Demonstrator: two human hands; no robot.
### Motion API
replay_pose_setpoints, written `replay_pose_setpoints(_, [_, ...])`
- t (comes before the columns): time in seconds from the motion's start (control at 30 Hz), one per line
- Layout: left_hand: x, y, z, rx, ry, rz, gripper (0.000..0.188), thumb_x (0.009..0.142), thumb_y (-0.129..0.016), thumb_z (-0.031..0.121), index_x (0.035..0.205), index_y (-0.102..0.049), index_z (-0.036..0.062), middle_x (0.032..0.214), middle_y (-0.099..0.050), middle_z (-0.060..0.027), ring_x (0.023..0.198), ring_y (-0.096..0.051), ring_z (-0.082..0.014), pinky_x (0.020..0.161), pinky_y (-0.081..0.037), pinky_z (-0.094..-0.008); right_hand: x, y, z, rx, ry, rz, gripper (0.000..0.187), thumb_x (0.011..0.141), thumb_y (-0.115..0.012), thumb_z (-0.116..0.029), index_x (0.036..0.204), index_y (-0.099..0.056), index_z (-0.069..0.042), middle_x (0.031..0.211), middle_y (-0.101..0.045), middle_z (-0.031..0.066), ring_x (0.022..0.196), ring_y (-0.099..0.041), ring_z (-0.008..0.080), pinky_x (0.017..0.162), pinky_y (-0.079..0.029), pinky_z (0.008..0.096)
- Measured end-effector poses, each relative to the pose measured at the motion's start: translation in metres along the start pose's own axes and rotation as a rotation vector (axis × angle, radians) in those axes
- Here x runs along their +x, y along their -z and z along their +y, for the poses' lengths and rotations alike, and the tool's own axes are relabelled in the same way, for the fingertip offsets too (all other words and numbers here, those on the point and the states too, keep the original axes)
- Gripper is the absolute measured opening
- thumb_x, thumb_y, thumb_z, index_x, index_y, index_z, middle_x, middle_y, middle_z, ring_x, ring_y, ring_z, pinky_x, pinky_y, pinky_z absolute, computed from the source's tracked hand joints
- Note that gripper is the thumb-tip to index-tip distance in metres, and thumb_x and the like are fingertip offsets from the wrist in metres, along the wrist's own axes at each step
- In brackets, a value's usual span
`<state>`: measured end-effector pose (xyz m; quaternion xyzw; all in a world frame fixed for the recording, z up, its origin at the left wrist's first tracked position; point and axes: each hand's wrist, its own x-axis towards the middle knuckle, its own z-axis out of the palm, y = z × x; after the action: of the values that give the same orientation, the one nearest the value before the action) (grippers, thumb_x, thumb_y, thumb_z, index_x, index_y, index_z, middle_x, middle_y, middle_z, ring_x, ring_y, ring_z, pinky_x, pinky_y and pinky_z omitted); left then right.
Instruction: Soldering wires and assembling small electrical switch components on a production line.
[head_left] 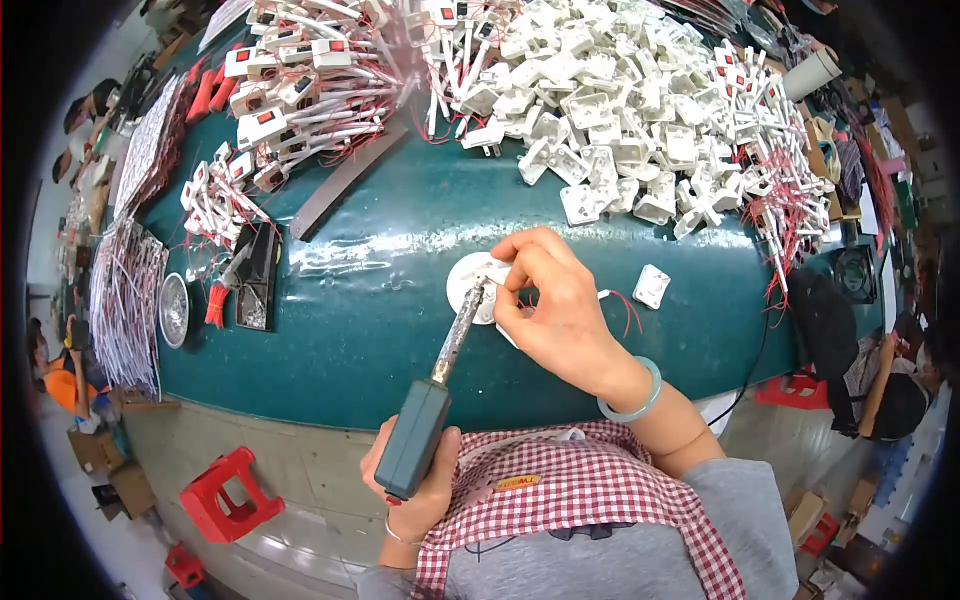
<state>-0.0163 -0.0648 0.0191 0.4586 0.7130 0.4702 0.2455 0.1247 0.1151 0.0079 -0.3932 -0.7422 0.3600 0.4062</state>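
Note:
My left hand is closed around the dark green handle of a soldering iron. The iron's long, stained metal barrel points up and away, with its tip at a small white plastic piece on a round white disc. Opposite it, my right hand, with a pale green bangle on the wrist, pinches this white piece; the fingers partly hide it. A thin red wire and a white tube end come out beside that hand. Apart from it, to the right, lies a small white plastic housing.
A large heap of white housings covers the far middle. Bundles of white parts with red switches lie far left. A metal bowl, a black tray and a grey strip sit on the left. A red stool stands below.

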Motion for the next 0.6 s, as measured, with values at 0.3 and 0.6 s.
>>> replay_pose_setpoints(0.3, [-0.004,0.002,-0.007,0.059,-0.081,0.002,0.019,0.075,-0.077,0.006,0.088,-0.066,-0.0026,0.076,-0.062,-0.0102,0.058,-0.058,-0.0203,0.051,-0.043,-0.03,0.0,0.0,-0.001,0.01,-0.001,0.004,0.014,0.07,-0.062,0.009,0.07,-0.05,0.002,0.096,-0.058,0.0135,0.086,-0.058,0.0299,0.068,-0.05,0.0378])
replay_pose_setpoints(0.6, [-0.002,0.005,0.0,0.082,0.034,-0.069,0.019,0.076,-0.077,0.007,0.089,-0.066,-0.0028,0.077,-0.062,-0.0099,0.057,-0.058,-0.0197,0.051,-0.043,-0.0297,0.0,0.002,-0.002,-0.069,0.018,-0.002,0.015,0.071,-0.063,0.01,0.07,-0.051,0.002,0.099,-0.06,0.0131,0.079,-0.062,0.0212,0.062,-0.052,0.0298])
